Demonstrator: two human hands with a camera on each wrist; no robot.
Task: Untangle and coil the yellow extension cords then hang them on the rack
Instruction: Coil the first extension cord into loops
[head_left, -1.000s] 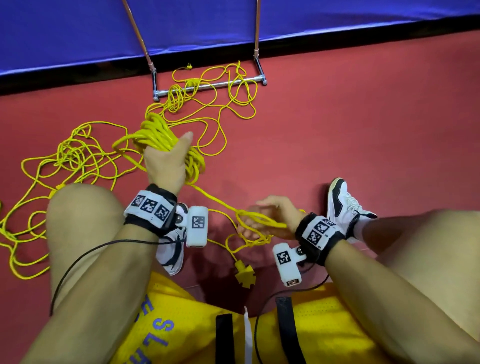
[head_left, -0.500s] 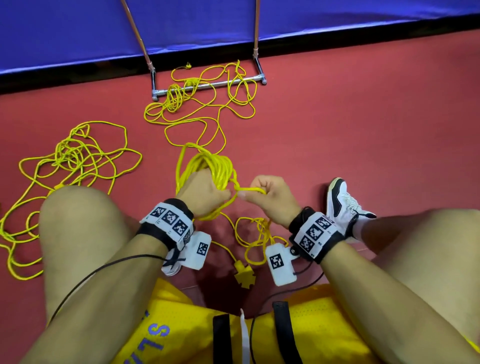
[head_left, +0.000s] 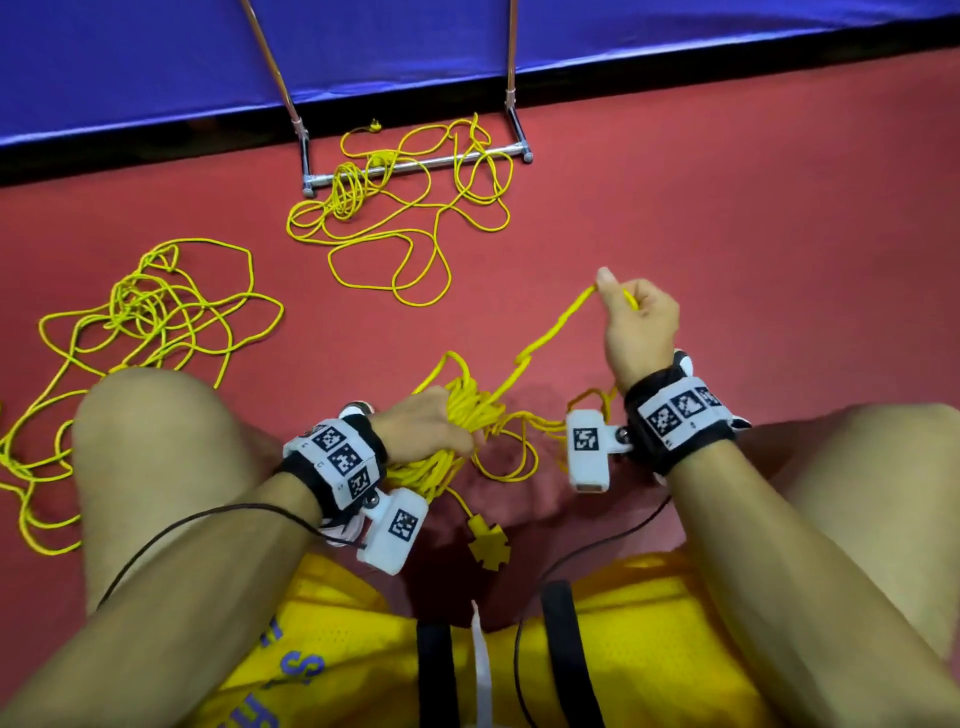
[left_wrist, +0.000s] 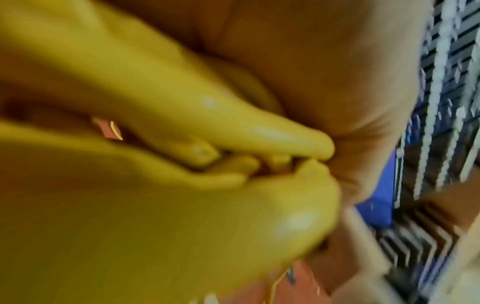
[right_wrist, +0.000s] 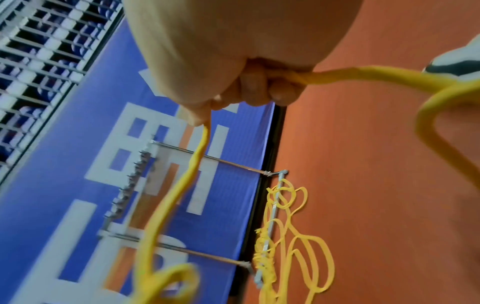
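Observation:
My left hand (head_left: 434, 431) grips a bundle of coiled yellow cord (head_left: 470, 410) low between my knees; in the left wrist view the cord (left_wrist: 155, 144) fills the frame, blurred. My right hand (head_left: 636, 322) is raised further out and pinches one strand of the same cord (head_left: 550, 338), which runs taut down to the bundle. In the right wrist view the strand (right_wrist: 363, 76) passes through curled fingers. A yellow plug (head_left: 488, 545) lies on the red floor below the bundle. The metal rack (head_left: 415, 166) stands at the blue wall.
A second loose yellow cord (head_left: 405, 208) lies tangled over the rack's base bar. A third tangle (head_left: 145, 312) spreads on the floor beyond my left knee. My knees flank the work area, and a shoe (head_left: 685, 364) shows behind my right wrist.
My left hand has drawn the coil back from near the rack to between my knees. My right hand has risen from the floor loops and pulled a strand up and out to the right.

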